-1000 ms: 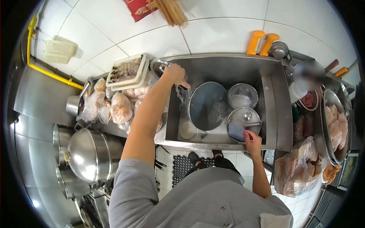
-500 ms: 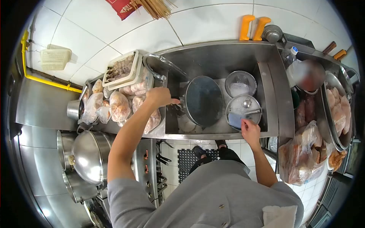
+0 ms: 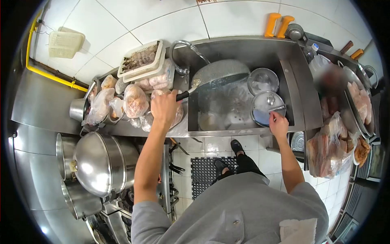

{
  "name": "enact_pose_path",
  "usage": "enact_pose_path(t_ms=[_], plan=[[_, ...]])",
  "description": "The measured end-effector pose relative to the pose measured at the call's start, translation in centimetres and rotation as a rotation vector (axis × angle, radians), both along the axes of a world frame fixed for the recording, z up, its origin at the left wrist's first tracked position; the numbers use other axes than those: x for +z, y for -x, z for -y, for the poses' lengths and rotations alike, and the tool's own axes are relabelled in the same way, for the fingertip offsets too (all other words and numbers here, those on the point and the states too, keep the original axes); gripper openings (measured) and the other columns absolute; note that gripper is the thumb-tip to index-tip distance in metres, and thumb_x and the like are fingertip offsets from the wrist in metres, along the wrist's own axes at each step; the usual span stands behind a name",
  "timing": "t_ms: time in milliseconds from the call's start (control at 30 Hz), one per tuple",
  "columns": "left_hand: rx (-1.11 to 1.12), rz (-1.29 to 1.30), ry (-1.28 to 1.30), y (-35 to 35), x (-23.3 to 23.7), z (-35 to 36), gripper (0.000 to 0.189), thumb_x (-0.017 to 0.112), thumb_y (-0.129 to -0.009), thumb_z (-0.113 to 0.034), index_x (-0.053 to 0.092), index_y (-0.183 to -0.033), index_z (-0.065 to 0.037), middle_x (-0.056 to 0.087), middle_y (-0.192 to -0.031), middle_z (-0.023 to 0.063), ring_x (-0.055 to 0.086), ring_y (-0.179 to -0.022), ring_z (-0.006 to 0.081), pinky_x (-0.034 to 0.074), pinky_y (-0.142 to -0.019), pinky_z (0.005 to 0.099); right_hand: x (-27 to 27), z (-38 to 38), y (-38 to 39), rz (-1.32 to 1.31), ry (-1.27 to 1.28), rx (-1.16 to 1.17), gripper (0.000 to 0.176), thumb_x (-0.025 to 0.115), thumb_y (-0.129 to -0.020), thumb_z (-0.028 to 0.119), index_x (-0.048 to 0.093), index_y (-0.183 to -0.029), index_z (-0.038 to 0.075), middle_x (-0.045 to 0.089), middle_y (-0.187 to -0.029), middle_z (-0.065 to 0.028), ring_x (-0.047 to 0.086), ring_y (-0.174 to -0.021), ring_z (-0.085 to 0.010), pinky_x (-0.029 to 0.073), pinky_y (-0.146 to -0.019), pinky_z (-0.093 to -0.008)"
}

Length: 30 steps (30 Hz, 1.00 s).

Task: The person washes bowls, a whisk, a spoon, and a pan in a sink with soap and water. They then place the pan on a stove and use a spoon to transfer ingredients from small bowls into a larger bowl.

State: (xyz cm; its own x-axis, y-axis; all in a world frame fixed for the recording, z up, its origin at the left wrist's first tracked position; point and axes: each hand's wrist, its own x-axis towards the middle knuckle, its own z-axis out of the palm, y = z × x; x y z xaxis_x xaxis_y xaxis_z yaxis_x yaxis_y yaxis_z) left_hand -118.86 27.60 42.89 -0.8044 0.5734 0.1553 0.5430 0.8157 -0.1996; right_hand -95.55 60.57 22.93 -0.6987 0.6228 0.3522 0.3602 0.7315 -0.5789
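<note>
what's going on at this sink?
A person's left hand grips a pan by its black handle, holding it tilted over the left part of the sink. The right hand has a blue pad at the near edge of a round metal bowl with whitish liquid and a metal utensil in it. A second metal bowl sits just behind that one. The pad and the pan are apart.

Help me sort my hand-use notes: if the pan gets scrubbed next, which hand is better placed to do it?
Probably the right hand: it appears to hold the blue sponge by its edge, while the left hand is occupied, gripping the black handle of the tilted pan.
</note>
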Motion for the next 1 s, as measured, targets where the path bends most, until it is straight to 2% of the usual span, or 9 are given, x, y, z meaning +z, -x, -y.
enact_pose_path(t_ms=[267,433,567,667,700,733,800,867,1000], plan=[[0.249,0.529,-0.405,-6.1,-7.9,2.9,0.052,0.067,-0.075,-0.056,0.068,-0.095,-0.007,0.068,-0.083,0.0171,0.066,-0.074,0.0332,0.050,-0.070,0.0410,0.2,0.1,0.0,0.100,-0.068,-0.043,0.013,0.059,-0.082,0.019,0.068,-0.086,0.010,0.067,-0.076,-0.0133,0.064,-0.068,-0.0353,0.050,-0.062,-0.0451],[0.587,1.237,-0.922,-11.5,-9.4,4.3,0.046,0.064,-0.085,-0.047,0.061,-0.087,-0.001,0.054,-0.060,0.0035,0.047,-0.045,0.0104,0.037,-0.043,0.0250,0.4,0.1,0.3,0.125,-0.035,-0.025,0.010,0.060,-0.081,0.018,0.067,-0.084,0.011,0.066,-0.073,-0.0120,0.064,-0.067,-0.0352,0.050,-0.061,-0.0448],[0.710,1.331,-1.090,-15.0,-7.3,4.1,0.036,0.063,-0.088,-0.037,0.058,-0.090,-0.002,0.048,-0.057,-0.0017,0.039,-0.041,0.0056,0.026,-0.037,0.0222,0.9,0.3,0.0,0.061,-0.001,-0.017,0.010,0.061,-0.081,0.018,0.067,-0.083,0.011,0.066,-0.071,-0.0115,0.064,-0.065,-0.0350,0.051,-0.060,-0.0445],[0.607,1.178,-0.879,-14.3,-5.5,4.0,0.032,0.063,-0.089,-0.034,0.059,-0.082,-0.002,0.048,-0.058,-0.0032,0.040,-0.043,0.0040,0.030,-0.039,0.0204,0.0,-0.1,0.0,0.021,-0.026,0.002,0.010,0.061,-0.082,0.019,0.067,-0.084,0.011,0.066,-0.070,-0.0114,0.064,-0.064,-0.0349,0.051,-0.060,-0.0444],[0.495,1.056,-0.746,-13.3,-5.3,4.0,0.037,0.064,-0.087,-0.036,0.061,-0.084,0.000,0.050,-0.058,0.0009,0.046,-0.046,0.0080,0.037,-0.043,0.0258,-0.2,-0.1,0.1,0.045,-0.023,0.008,0.010,0.061,-0.082,0.019,0.067,-0.084,0.011,0.066,-0.071,-0.0114,0.064,-0.064,-0.0347,0.051,-0.060,-0.0443],[0.302,0.703,-0.543,-12.3,-5.0,3.7,0.042,0.066,-0.083,-0.042,0.063,-0.090,0.000,0.059,-0.063,0.0100,0.059,-0.054,0.0195,0.045,-0.052,0.0352,-0.4,-0.1,0.0,0.070,-0.021,0.012,0.010,0.061,-0.082,0.018,0.067,-0.085,0.011,0.066,-0.072,-0.0115,0.064,-0.065,-0.0346,0.051,-0.061,-0.0443],[0.264,0.445,-0.304,-10.7,-2.9,1.9,0.044,0.066,-0.080,-0.047,0.065,-0.096,-0.006,0.066,-0.075,0.0167,0.065,-0.069,0.0316,0.048,-0.063,0.0423,-0.2,-0.5,-0.2,0.086,-0.021,0.023,0.010,0.060,-0.082,0.018,0.067,-0.086,0.011,0.067,-0.075,-0.0115,0.064,-0.065,-0.0342,0.051,-0.060,-0.0441],[0.280,0.300,-0.123,-8.7,-1.1,-0.1,0.039,0.066,-0.079,-0.046,0.067,-0.097,-0.012,0.068,-0.082,0.0157,0.065,-0.076,0.0351,0.050,-0.066,0.0436,0.7,-0.3,-0.4,0.069,-0.016,0.044,0.011,0.060,-0.082,0.018,0.066,-0.086,0.011,0.067,-0.077,-0.0115,0.064,-0.065,-0.0337,0.051,-0.060,-0.0438],[0.166,0.069,-0.016,-5.1,0.6,-2.2,0.032,0.069,-0.076,-0.037,0.065,-0.098,-0.015,0.067,-0.083,0.0112,0.066,-0.077,0.0310,0.051,-0.066,0.0421,-0.4,-0.8,-0.5,-0.014,0.010,0.093,0.012,0.059,-0.082,0.018,0.066,-0.088,0.009,0.067,-0.079,-0.0115,0.064,-0.065,-0.0331,0.051,-0.058,-0.0433]])
